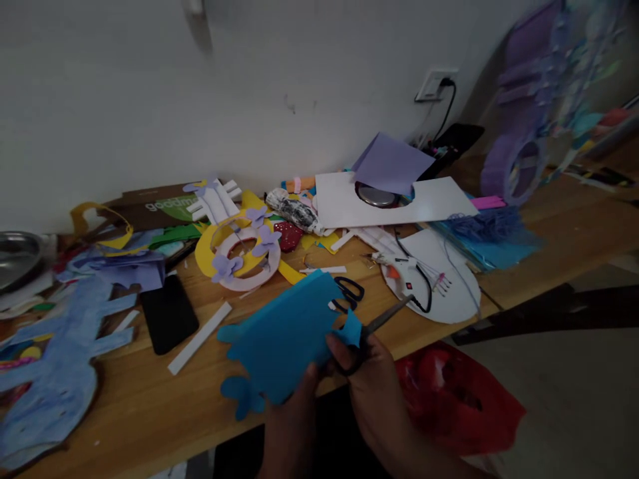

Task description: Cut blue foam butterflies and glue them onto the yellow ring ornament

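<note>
A sheet of blue craft paper [287, 332] with wavy, petal-like cut edges on its left is held above the table's front edge. My left hand [294, 412] pinches its lower edge, thumb on top. In my right hand [372, 382] is a pair of dark-handled scissors [387, 317], blades pointing up and to the right, away from the sheet. A small blue paper piece [352, 328] sticks up by my right fingers; whether it joins the sheet I cannot tell. Behind the sheet lies a second pair of black-handled scissors [353, 291].
A black phone [168, 314] and a white strip [200, 338] lie left on the wooden table [150, 406]. A hot glue gun [407, 273] rests on a white round board [459, 293] at right. Paper crafts line the wall. A red plastic bag [464, 399] sits below the edge.
</note>
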The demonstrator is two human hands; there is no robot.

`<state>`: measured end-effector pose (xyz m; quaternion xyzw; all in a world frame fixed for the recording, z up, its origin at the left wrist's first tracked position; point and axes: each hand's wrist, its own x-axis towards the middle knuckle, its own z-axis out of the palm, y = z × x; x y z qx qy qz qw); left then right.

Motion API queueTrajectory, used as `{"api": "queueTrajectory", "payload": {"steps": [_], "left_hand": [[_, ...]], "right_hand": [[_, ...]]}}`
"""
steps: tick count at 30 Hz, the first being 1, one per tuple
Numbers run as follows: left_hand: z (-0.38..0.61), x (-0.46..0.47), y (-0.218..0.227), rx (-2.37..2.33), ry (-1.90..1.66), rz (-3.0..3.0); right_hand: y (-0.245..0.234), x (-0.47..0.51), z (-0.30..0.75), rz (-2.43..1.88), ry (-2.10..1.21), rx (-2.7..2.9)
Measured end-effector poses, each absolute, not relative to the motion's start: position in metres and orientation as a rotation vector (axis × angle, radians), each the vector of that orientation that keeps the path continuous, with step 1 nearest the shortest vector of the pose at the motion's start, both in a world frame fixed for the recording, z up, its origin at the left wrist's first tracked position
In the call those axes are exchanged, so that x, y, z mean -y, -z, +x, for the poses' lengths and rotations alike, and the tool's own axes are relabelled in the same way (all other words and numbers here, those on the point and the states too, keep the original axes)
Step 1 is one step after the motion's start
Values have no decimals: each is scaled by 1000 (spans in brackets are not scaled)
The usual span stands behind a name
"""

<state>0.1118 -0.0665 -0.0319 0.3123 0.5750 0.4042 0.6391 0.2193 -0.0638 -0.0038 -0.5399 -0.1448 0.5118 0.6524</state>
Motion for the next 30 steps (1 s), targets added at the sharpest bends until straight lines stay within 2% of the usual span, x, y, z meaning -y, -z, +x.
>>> {"api": "queueTrajectory", "payload": {"steps": [5,10,18,22,24,26,30], "left_hand": [[118,41,2,-1484,-1062,631],[124,30,-1,-1526,-1133,608],[131,74,17,-1401,-916,653],[81,50,10,-1298,-842,1094],[41,16,8,-1433,-943,1423],[3,-24,6,-1793,-1085,1645],[-34,-85,5,-2327,-1026,1627]], "right_hand": [[27,93,218,-1421,-874,518],[46,131,219,-1488,-1220,723],[32,104,221,-1388,-1039,233],[33,100,225,-1375,-1000,205],[34,102,231,-1423,-939,231],[35,105,237,-1464,-914,256],[37,110,238,-1552,-962,278]]}}
